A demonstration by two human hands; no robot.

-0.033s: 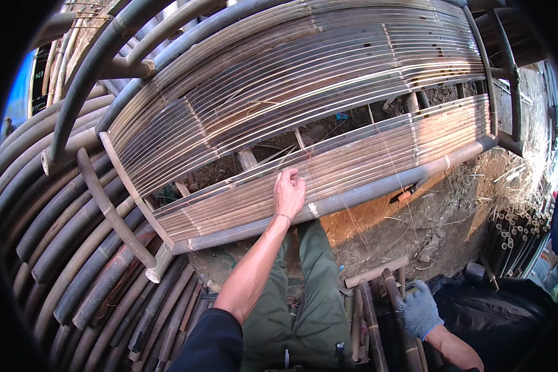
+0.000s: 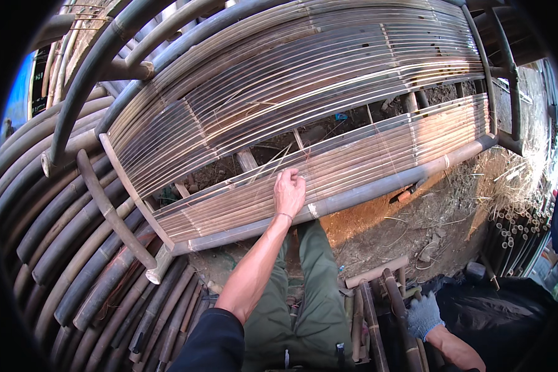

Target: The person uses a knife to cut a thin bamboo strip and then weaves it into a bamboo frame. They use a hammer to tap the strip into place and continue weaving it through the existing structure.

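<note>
My bare left hand (image 2: pixel 289 193) is over the front band of thin bamboo slats (image 2: pixel 242 204) on a long bamboo frame. Its fingers are bent together; whatever they pinch is too fine to make out. Beside the fingertips is a thin reddish strand (image 2: pixel 306 152), and pale loose strips (image 2: pixel 270 162) lie just beyond. At the lower right, my right hand (image 2: pixel 424 317) wears a grey knitted glove. Its fingers look spread and lie by dark bamboo poles (image 2: pixel 398 304) of a low bench. I see nothing held in it.
A thick bamboo rail (image 2: pixel 378 193) edges the frame near my legs. Stacked bamboo poles (image 2: pixel 80 273) crowd the left. On the right are a black plastic sheet (image 2: pixel 496 316), bundled bamboo tubes (image 2: pixel 513 232) and straw-like shavings (image 2: pixel 518 167). An orange-handled tool (image 2: pixel 405 196) shows below the rail.
The long thin strands that hung across the front rail no longer show there. My gloved right hand has shifted slightly right and its fingers have loosened. The left hand has stayed nearly in place.
</note>
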